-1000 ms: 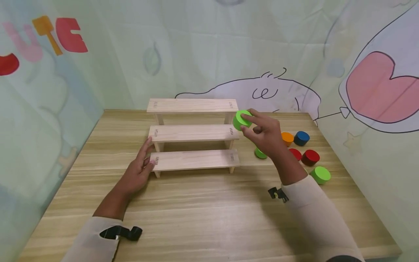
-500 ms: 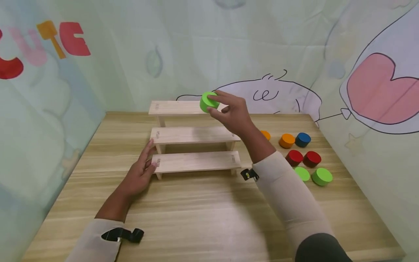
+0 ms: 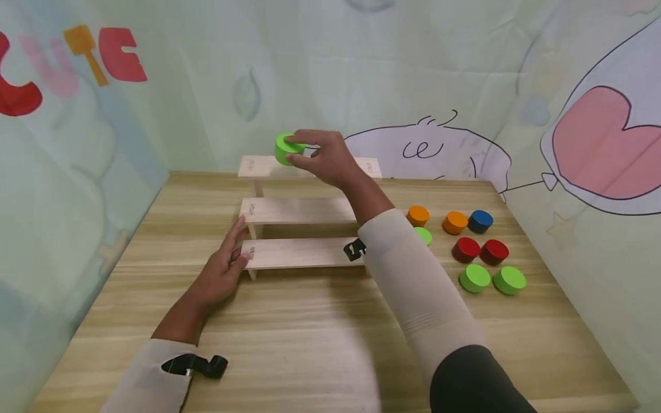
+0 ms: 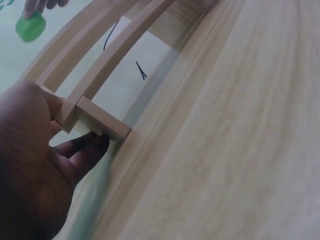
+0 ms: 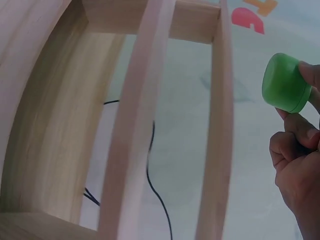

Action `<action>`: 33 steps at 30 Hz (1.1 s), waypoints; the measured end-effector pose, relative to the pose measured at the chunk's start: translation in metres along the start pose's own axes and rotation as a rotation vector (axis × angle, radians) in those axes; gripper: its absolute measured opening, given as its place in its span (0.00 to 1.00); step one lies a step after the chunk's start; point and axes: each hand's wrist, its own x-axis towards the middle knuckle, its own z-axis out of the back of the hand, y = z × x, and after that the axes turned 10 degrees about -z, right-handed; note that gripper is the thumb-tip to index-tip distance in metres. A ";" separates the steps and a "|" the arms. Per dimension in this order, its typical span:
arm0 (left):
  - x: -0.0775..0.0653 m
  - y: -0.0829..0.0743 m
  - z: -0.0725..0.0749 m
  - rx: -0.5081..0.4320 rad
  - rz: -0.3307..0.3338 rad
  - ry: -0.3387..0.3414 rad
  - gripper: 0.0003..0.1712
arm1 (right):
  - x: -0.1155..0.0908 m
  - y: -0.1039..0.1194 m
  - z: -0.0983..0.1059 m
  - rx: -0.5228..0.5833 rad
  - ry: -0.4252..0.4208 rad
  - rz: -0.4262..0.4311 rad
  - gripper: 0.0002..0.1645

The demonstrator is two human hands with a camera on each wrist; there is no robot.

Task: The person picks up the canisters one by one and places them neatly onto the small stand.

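Between thumb and fingertips, the right hand (image 3: 327, 159) pinches a smooth green cylinder (image 3: 283, 151) above a three-step wooden stand (image 3: 294, 211) the left hand (image 3: 219, 275) grips, before a backdrop (image 3: 201, 115) lettered "CUTE".

Through my head feed I saw a pale printed backdrop (image 3: 320, 74) behind a wood-grain table (image 3: 289, 350), bearing colourful lettering (image 3: 121, 54), a line-drawn figure (image 3: 431, 146) and a pink-hearted balloon (image 3: 588, 140).

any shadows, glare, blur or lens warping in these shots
Head view: pale sheen on the table, soft shadow beside the right sleeve. Left wrist view: left hand shaded, green block soft-edged (motion or focus unclear), wooden rack bowed, likely by the lens. Right wrist view: dimmer, rack boards bowed too.
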 end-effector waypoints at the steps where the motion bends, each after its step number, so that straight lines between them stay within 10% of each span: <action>1: 0.001 0.000 0.001 0.000 0.005 0.002 0.47 | 0.004 -0.002 -0.003 0.001 0.001 0.001 0.24; 16: -0.005 0.001 -0.006 -0.009 0.002 0.005 0.48 | 0.023 -0.014 -0.049 -0.008 0.002 0.017 0.22; 33: 0.000 0.001 0.001 0.003 -0.007 0.002 0.48 | 0.029 -0.006 -0.053 0.005 0.078 -0.057 0.25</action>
